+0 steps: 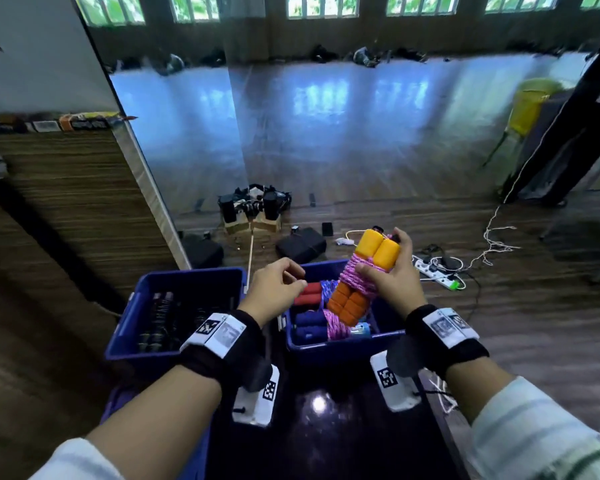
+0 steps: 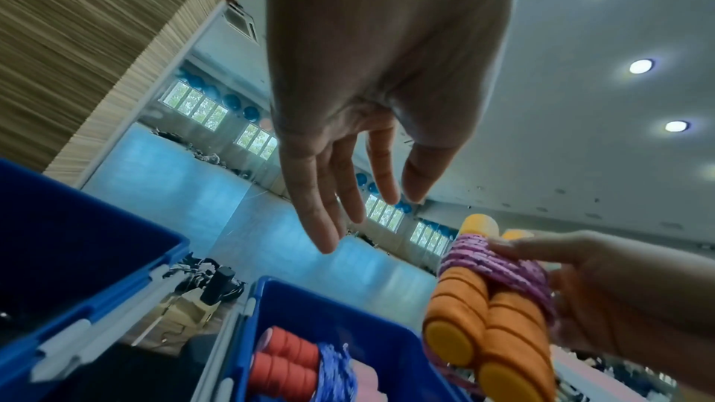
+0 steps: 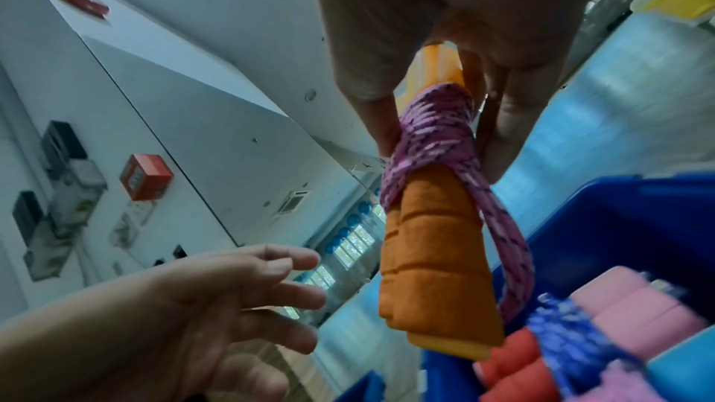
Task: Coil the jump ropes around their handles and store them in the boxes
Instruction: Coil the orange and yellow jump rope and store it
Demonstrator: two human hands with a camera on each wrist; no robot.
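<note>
- Head view: the right hand (image 1: 394, 275) grips the orange-handled jump rope (image 1: 362, 275) at its middle, thumb across the pink braided cord wound round the two side-by-side handles; ribbed orange foam below the fingers, smooth yellow plastic above. The bundle hangs tilted over the right blue box (image 1: 340, 344), a hard plastic bin holding a red-handled rope (image 1: 307, 294) with blue cord and a dark-blue-handled one (image 1: 309, 327) with pink cord. Just beside it, the left hand (image 1: 274, 292) hovers empty, fingers loosely bent. Under that wrist sits the left blue box (image 1: 184, 282) with dark ropes inside. Beyond the hands: a power strip (image 1: 437, 270) and cables on the wood floor.
- Left wrist view: left hand (image 2: 348, 139) spread, fingers straight, touching nothing; the bundle (image 2: 483, 304) lies to its right, flat yellow end caps showing.
- Right wrist view: right hand (image 3: 445, 57) pinches the cord wraps; one loose pink loop (image 3: 510, 256) droops beside the foam.
</note>
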